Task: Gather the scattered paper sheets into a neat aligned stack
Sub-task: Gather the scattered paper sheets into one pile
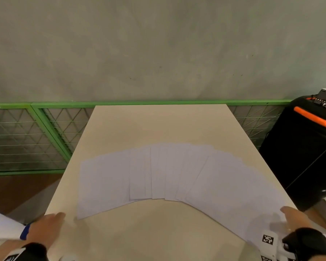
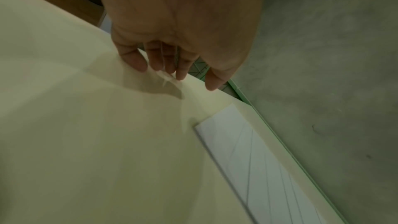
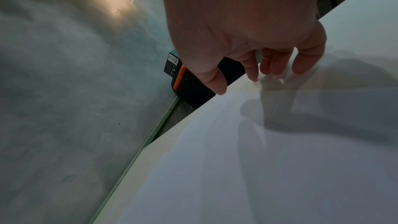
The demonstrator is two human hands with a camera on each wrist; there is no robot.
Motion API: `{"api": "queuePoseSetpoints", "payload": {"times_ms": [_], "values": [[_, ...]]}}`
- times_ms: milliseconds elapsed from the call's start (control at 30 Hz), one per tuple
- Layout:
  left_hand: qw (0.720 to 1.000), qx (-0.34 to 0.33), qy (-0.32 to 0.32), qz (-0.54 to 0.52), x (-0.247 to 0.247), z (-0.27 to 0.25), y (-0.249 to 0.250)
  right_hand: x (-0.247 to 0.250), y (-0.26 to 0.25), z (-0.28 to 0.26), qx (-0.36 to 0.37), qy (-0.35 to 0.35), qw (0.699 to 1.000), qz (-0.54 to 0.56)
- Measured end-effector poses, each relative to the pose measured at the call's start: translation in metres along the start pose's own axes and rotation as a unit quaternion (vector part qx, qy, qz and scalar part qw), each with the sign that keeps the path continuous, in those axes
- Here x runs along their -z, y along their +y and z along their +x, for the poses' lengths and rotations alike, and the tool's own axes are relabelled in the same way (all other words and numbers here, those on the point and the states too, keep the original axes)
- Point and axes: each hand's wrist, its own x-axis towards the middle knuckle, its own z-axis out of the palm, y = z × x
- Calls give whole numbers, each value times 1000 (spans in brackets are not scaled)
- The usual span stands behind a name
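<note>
Several white paper sheets lie fanned in an overlapping arc across the beige table. My left hand hovers at the table's near left edge, just left of the leftmost sheet, fingers loose and holding nothing. From the left wrist view the left hand hangs over bare table, with the sheets further off. My right hand is at the near right, fingers relaxed over the corner of the rightmost sheet. Seen by the right wrist, the right hand has fingertips close to the paper; contact is unclear.
A black case with an orange handle stands right of the table. A green-framed wire fence runs behind and to the left. A grey wall rises beyond. Bare table shows in front of the paper arc.
</note>
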Motion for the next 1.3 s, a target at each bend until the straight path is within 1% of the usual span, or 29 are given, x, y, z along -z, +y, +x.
{"api": "queuePoseSetpoints", "payload": {"times_ms": [33, 67, 100, 133, 167, 233, 267, 333, 367, 400, 467, 500, 567, 600, 667, 733, 833, 867, 1000, 1067, 1133, 1200, 1233, 1267, 1300], "values": [[997, -9, 31, -63, 9, 11, 12, -4, -17, -18, -2, -6, 1000, 22], [995, 2, 11, -97, 12, 12, 20, -9, -40, -43, -11, -21, 1000, 19], [990, 3, 22, -141, 19, 16, 24, -5, -48, -53, 20, -31, 999, -2], [988, 24, 17, -151, 22, 24, 29, -14, -60, -64, 36, -30, 999, 15], [982, 39, 5, -187, 27, 29, 37, -21, -67, -73, 41, -40, 997, 48], [943, 61, 10, -327, 27, 44, 50, -26, -72, -80, 52, -39, 997, 50], [933, 66, -3, -353, 31, 49, 58, -29, -74, -75, 57, -39, 997, 43], [923, 78, -25, -377, 39, 57, 66, -35, -80, -81, 49, -25, 998, 40], [908, 87, -23, -408, 42, 59, 68, -36, -81, -80, 48, -20, 997, 53], [900, 97, -29, -424, 47, 59, 69, -38, -82, -82, 46, -20, 997, 54], [874, 120, -33, -470, 48, 66, 65, -42, -86, -89, 43, -51, 995, 76], [854, 131, -32, -503, 47, 71, 65, -45, -86, -84, 52, -58, 993, 91], [807, 147, -51, -570, 51, 72, 67, -51, -91, -88, 60, -63, 993, 84], [789, 156, -62, -590, 55, 71, 70, -54, -93, -92, 64, -56, 993, 78], [771, 162, -88, -609, 58, 73, 73, -59, -96, -92, 67, -31, 995, 69], [758, 159, -92, -626, 61, 74, 76, -63, -102, -98, 66, -35, 995, 64], [755, 161, -94, -628, 63, 71, 79, -69, -113, -103, 61, -83, 991, 81], [749, 165, -98, -634, 64, 71, 79, -71, -116, -106, 63, -95, 990, 83], [736, 148, -122, -650, 67, 69, 83, -84, -122, -107, 79, -84, 992, 58], [750, 142, -125, -634, 67, 71, 87, -86, -125, -109, 82, -112, 989, 52], [769, 132, -105, -616, 68, 78, 88, -92, -129, -111, 84, -112, 989, 50], [796, 152, -72, -581, 64, 86, 86, -99, -131, -106, 93, -106, 990, 31], [805, 162, -61, -567, 63, 89, 85, -102, -132, -102, 92, -113, 989, 29], [811, 164, -54, -559, 64, 88, 86, -104, -134, -104, 92, -127, 987, 24], [810, 166, -57, -559, 59, 94, 84, -105, -136, -110, 90, -139, 986, 21]]}}
